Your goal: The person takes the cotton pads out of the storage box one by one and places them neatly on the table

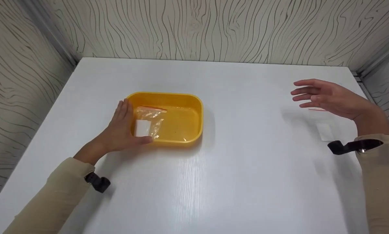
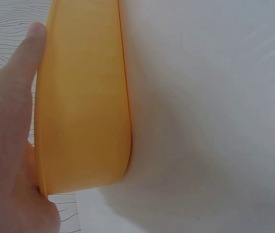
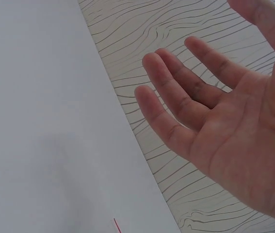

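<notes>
A yellow plastic container (image 1: 183,125) rests on the table, left of centre. My left hand (image 1: 118,133) holds its left end, with the thumb along the near rim and the fingers at the far left corner. Inside the container, on the left, lies a clear zip bag (image 1: 155,113) with a red strip and a white rectangular piece (image 1: 143,128). Over the right side of the table my right hand (image 1: 337,99) hovers with fingers spread and nothing in it. Below it lies another clear zip bag (image 1: 325,131), partly hidden by the hand; its red edge (image 3: 117,225) shows in the right wrist view.
The white table (image 1: 240,169) extends between the container and the right-hand bag. Wood-grain patterned panels (image 1: 194,29) stand behind the table and at both sides. A black wrist device (image 1: 98,182) sits on the left sleeve, another wrist device (image 1: 355,146) on the right.
</notes>
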Available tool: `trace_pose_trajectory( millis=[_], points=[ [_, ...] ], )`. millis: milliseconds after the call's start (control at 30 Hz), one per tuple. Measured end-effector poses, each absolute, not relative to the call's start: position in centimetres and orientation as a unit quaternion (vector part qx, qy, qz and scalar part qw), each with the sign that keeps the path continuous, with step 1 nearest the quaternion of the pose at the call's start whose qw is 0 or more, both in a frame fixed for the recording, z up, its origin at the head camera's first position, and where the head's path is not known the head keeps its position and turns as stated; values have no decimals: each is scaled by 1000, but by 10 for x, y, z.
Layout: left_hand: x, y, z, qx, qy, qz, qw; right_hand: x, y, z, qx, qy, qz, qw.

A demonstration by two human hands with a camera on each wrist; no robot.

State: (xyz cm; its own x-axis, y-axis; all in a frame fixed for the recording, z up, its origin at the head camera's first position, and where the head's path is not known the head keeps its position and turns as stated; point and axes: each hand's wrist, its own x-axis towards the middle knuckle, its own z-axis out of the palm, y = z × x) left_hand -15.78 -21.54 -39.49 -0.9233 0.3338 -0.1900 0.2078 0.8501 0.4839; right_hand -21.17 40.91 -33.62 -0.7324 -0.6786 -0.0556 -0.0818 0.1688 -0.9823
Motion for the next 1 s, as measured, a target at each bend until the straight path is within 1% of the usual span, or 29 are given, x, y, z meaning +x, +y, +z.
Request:
trace_pose_trajectory(
  millis=[167, 400, 567, 800, 1000],
  points=[
    [-157, -216, -395, 142, 953, 233, 133, -219, 401, -335, -301, 688, -607, 259],
    [-156, -216, -396, 138, 955, 227, 134, -223, 386, -327, -294, 712, -583, 258],
    [-157, -216, -396, 137, 955, 225, 136, -227, 376, -323, -306, 708, -580, 259],
    [-157, -216, -395, 136, 955, 222, 140, -231, 359, -318, -293, 725, -569, 255],
    [-158, -215, -394, 139, 955, 222, 137, -235, 341, -317, -314, 713, -569, 262]
  ],
)
